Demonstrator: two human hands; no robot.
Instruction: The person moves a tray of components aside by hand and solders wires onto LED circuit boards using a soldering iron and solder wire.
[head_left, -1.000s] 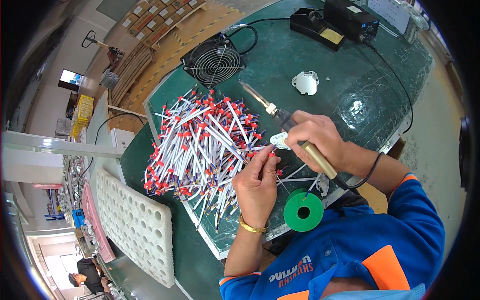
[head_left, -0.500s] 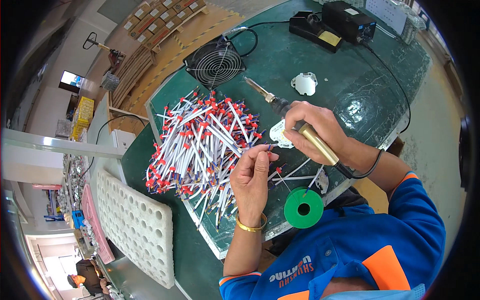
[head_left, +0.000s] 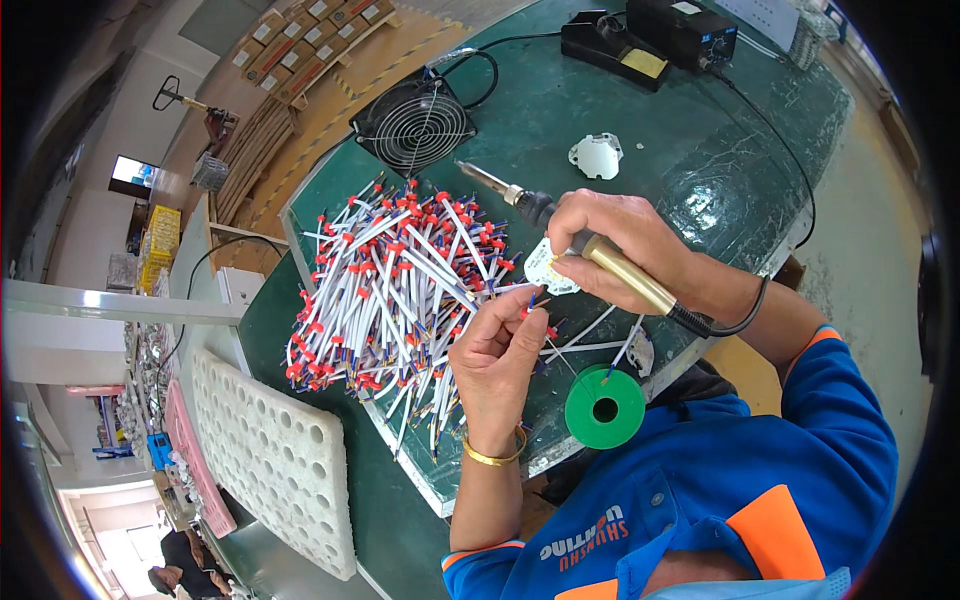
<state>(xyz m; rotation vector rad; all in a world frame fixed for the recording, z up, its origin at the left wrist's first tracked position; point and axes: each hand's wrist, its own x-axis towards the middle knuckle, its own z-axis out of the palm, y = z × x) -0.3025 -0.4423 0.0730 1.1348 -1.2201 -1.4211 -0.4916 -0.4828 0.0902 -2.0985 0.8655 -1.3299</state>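
My right hand is closed round a soldering iron with a gold handle; its bare tip points up and left, over the table and clear of the wires. My left hand pinches a short wire lead between thumb and fingers, its dark ends and a bit of red showing. Just beyond those fingertips is a white circuit board, partly hidden by my right hand; whether the fingers touch it I cannot tell. Left of my hands lies a big heap of white wire leads with red clips and blue and brown ends.
A green solder spool sits at the near table edge, beside another board. Farther off are a round white board, a black fan, an iron stand and its black station. A holed foam tray lies left.
My left fingers have turned the wire lead so its dark ends now point upward. The soldering iron stays in my right hand at much the same angle. The whole view has shifted slightly.
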